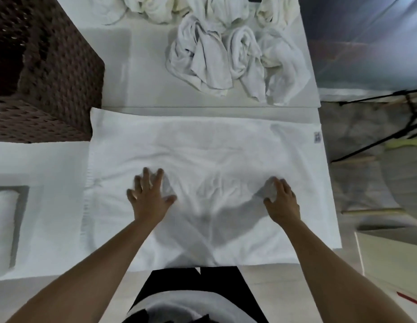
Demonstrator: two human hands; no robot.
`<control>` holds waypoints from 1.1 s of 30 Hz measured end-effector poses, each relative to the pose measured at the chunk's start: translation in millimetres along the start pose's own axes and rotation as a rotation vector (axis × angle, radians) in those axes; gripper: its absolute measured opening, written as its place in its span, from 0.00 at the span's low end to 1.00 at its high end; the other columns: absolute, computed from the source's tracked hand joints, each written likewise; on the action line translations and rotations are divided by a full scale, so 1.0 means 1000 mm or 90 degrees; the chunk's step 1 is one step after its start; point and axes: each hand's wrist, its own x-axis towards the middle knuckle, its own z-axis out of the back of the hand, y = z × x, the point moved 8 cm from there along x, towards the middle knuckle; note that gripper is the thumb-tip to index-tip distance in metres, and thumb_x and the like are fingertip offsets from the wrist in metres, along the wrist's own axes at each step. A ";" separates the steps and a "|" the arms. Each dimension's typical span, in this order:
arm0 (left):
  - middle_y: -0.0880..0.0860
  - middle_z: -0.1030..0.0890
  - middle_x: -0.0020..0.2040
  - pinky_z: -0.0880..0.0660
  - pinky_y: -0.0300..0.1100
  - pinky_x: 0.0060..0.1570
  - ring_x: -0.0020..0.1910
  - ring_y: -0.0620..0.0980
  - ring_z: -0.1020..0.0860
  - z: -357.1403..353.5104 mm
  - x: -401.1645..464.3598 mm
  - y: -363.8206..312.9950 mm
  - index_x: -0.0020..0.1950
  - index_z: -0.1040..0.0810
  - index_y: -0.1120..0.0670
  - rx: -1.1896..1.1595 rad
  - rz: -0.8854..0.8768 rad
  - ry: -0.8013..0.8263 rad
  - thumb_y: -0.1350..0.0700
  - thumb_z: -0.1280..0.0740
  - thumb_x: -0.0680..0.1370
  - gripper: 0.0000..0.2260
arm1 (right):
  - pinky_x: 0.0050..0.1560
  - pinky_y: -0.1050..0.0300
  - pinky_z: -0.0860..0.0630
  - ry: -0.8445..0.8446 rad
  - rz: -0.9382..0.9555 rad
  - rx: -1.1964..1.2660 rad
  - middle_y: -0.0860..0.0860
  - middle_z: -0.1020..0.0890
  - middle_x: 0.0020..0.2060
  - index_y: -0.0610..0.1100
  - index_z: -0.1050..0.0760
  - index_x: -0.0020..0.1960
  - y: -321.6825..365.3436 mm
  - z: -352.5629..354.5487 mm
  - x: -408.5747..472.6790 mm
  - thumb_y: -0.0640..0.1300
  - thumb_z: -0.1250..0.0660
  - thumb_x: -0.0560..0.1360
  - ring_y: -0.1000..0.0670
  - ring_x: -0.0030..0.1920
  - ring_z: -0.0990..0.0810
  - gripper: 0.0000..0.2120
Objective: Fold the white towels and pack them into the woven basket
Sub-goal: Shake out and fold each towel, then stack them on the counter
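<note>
White counter (144, 89) fills our view, the woven basket (51, 73) standing at its far left corner. We have one towel (203, 148) spread flat before us, creased in the middle, its tag at the right edge; a crumpled heap of towels (226, 54) waits beyond. Our left hand (149, 197) presses down with spread fingers; our right hand (282, 201) pinches up a small bunch. Pulling from mid-cloth risks dragging wrinkles into a crooked fold, we judge.
</note>
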 end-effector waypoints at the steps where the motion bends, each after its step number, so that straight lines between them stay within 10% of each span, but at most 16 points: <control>1: 0.54 0.55 0.83 0.46 0.66 0.72 0.81 0.62 0.52 0.001 0.004 -0.002 0.82 0.50 0.40 -0.004 -0.001 0.002 0.35 0.30 0.74 0.43 | 0.70 0.40 0.31 0.019 0.001 0.008 0.50 0.44 0.82 0.53 0.45 0.82 -0.004 0.000 0.002 0.49 0.32 0.78 0.41 0.78 0.38 0.38; 13: 0.53 0.50 0.82 0.37 0.62 0.71 0.80 0.60 0.47 0.004 0.000 -0.049 0.81 0.45 0.45 -0.011 0.008 0.002 0.52 0.32 0.80 0.33 | 0.67 0.40 0.29 0.060 0.053 -0.043 0.52 0.42 0.80 0.56 0.44 0.81 -0.007 0.020 0.015 0.51 0.35 0.78 0.41 0.75 0.37 0.34; 33: 0.59 0.35 0.78 0.28 0.60 0.65 0.74 0.64 0.32 -0.168 -0.184 -0.337 0.78 0.35 0.50 -0.011 -0.022 -0.079 0.46 0.19 0.65 0.44 | 0.69 0.46 0.35 0.042 0.445 -0.146 0.47 0.31 0.73 0.51 0.35 0.78 -0.105 0.116 0.106 0.44 0.36 0.79 0.42 0.70 0.31 0.28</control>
